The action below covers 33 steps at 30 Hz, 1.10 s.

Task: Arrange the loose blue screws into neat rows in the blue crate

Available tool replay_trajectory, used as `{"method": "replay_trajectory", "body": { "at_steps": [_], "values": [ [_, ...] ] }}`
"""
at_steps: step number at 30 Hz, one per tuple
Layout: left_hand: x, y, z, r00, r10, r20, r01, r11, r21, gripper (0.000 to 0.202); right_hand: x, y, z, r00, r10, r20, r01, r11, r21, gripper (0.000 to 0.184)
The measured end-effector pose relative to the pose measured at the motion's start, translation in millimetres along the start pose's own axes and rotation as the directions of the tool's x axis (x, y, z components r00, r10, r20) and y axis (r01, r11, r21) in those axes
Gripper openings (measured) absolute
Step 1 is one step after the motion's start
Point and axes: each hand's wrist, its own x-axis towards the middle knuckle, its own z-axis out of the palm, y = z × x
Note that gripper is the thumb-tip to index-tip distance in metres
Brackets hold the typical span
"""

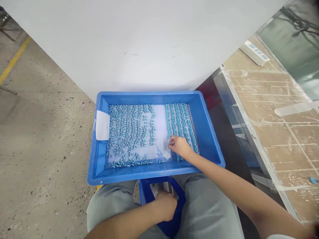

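A blue plastic bin point(154, 172) lies before me, its bottom lined with a pale sheet point(160, 122). On its left side many small light-blue pin-like parts point(132, 126) lie in loose rows, more jumbled toward the near left. Along the right side the same parts stand in tight, even rows point(175, 116). My right hand point(180, 146) is over the near end of these rows, thumb and fingers pinched on a small light-blue part, mostly hidden. Below the bin, between my thighs, my left hand point(165, 205) is curled closed over a blue frame point(178, 212); its fingertips are hidden.
A white panel point(149, 46) rises right behind the bin. To the right is a film-wrapped cardboard surface point(279, 109) with a white box-like piece point(254, 53) and a small blue part point(313, 180). A white label point(102, 125) covers part of the bin's left wall.
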Motion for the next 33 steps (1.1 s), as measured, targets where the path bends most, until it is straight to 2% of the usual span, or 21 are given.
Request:
{"method": "replay_trajectory", "body": {
  "at_steps": [6,14,19,22,26,30,33],
  "values": [
    [2,-2,5.0,1.000,-0.006,-0.016,0.006,1.000,-0.002,0.040,10,6,0,0.996,0.039,-0.086,-0.043,0.998,-0.047,0.001],
    [3,-3,5.3,1.000,0.007,-0.027,-0.007,1.000,-0.005,0.042,18,7,-4,0.996,0.019,-0.085,-0.027,0.995,-0.097,0.005],
    [4,-3,6.8,1.000,-0.001,-0.017,0.001,1.000,-0.006,0.041,8,1,-8,0.998,0.029,-0.051,-0.037,0.987,-0.157,0.014],
    [5,-2,7.1,1.000,0.000,-0.013,0.000,1.000,0.001,0.042,-8,-11,-1,0.999,0.006,0.036,0.001,0.981,-0.194,0.019],
    [7,-1,6.5,1.000,-0.008,0.028,0.008,1.000,-0.004,0.050,-23,-30,22,0.963,-0.075,0.260,0.125,0.975,-0.184,0.028],
    [10,-2,6.9,1.000,-0.012,0.019,0.012,1.000,-0.020,0.046,-24,-43,39,0.929,-0.091,0.360,0.162,0.972,-0.173,0.014],
    [12,-2,8.1,1.000,-0.013,0.010,0.014,1.000,-0.022,0.044,-22,-46,39,0.920,-0.106,0.377,0.173,0.974,-0.148,0.004]
  ]
}}
